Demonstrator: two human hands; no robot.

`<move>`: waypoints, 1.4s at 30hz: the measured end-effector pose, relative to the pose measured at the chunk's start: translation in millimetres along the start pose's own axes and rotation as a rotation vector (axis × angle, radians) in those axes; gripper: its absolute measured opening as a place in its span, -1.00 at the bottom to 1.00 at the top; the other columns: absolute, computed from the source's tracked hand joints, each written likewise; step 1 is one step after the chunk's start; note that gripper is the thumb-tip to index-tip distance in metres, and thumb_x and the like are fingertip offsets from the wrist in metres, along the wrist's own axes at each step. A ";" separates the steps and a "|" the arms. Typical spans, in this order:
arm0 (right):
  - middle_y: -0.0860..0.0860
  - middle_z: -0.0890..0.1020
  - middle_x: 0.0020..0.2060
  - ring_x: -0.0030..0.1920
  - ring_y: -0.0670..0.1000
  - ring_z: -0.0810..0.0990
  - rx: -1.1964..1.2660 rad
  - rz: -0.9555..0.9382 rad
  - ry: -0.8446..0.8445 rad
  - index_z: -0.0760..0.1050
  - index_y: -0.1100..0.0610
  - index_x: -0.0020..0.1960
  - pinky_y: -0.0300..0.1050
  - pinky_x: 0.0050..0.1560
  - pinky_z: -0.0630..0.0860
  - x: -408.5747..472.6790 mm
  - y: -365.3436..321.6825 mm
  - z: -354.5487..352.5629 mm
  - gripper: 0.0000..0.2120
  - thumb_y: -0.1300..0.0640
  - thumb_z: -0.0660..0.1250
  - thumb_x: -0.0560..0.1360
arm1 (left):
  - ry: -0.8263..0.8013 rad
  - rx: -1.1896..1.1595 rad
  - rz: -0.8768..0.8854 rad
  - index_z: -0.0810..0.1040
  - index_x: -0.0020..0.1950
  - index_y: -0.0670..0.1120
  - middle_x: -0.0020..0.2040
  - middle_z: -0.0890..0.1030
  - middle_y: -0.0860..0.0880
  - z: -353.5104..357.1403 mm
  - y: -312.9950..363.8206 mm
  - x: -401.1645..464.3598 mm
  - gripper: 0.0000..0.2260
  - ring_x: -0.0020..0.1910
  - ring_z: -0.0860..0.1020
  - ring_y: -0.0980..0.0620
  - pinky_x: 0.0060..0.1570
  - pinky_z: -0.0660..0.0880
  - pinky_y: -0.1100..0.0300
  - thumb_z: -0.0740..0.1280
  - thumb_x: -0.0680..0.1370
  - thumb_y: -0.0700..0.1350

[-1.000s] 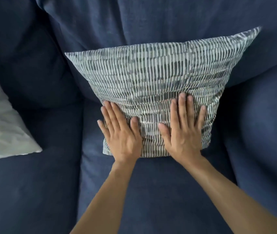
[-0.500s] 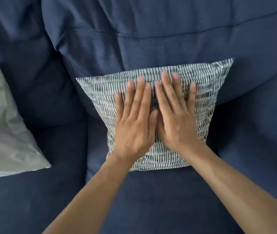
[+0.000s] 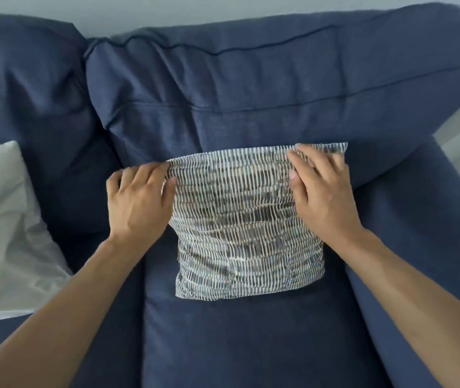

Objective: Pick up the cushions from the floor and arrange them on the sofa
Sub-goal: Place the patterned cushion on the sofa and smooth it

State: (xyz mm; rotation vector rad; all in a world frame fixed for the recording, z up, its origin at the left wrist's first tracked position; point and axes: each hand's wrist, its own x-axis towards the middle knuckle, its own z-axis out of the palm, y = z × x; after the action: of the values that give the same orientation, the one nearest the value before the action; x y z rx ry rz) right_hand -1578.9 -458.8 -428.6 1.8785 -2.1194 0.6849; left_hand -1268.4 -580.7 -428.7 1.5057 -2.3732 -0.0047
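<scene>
A patterned cushion [image 3: 247,231], covered in short dark and white dashes, is stood upright on the seat of a navy blue sofa [image 3: 251,340] and leaned against the back cushion [image 3: 251,88] at the far side. Its 2 upper corners are gripped, the left corner by the left hand [image 3: 139,203] and the right corner by the right hand [image 3: 321,191], with fingers curled over the top edge and thumbs pressed on the front face. A white cushion [image 3: 7,233] is seen on the seat at the left, well apart from the patterned one.
</scene>
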 end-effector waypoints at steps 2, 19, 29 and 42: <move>0.22 0.63 0.30 0.21 0.31 0.55 0.021 0.061 -0.108 0.60 0.28 0.45 0.31 0.33 0.54 11.5 -3.1 -6.1 -0.70 0.22 0.31 0.76 | -0.078 -0.005 -0.009 0.69 0.33 -0.11 0.24 0.68 -0.12 -8.1 6.9 11.6 -0.72 0.25 0.57 -0.27 0.35 0.36 -0.26 0.29 0.74 -0.02; 0.18 0.54 0.40 0.37 0.26 0.49 0.017 0.212 0.079 0.52 0.17 0.54 0.27 0.43 0.43 10.6 -14.6 -18.6 -0.63 0.15 0.30 0.76 | 0.157 -0.151 0.012 0.70 0.28 -0.13 0.25 0.65 -0.12 -26.2 20.7 25.2 -0.78 0.23 0.55 -0.25 0.25 0.46 -0.21 0.31 0.71 -0.16; 0.14 0.01 0.80 0.80 0.18 -0.08 -0.044 -0.128 -0.276 0.03 0.15 0.80 0.43 0.74 -0.09 -12.6 -44.9 17.6 -0.36 -0.13 0.02 0.82 | -0.246 -0.150 0.301 -0.07 0.79 -0.04 0.79 -0.15 -0.03 13.9 92.4 -10.1 -0.41 0.75 -0.25 -0.05 0.71 -0.16 -0.19 -0.17 0.80 0.17; 0.22 0.08 0.78 0.79 0.23 -0.04 -0.103 0.201 -0.162 0.08 0.23 0.77 0.41 0.75 -0.13 -15.9 0.0 -14.5 -0.30 -0.20 -0.01 0.81 | -0.209 -0.123 -0.079 -0.06 0.79 -0.10 0.79 -0.15 -0.08 -9.3 42.2 -8.2 -0.35 0.75 -0.24 -0.09 0.71 -0.21 -0.17 -0.16 0.79 0.25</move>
State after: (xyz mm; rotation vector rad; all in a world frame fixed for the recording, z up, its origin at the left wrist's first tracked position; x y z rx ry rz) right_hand -1578.3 -437.9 -423.4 1.7367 -2.4189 0.4645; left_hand -1299.8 -553.2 -414.7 1.6076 -2.4185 -0.3358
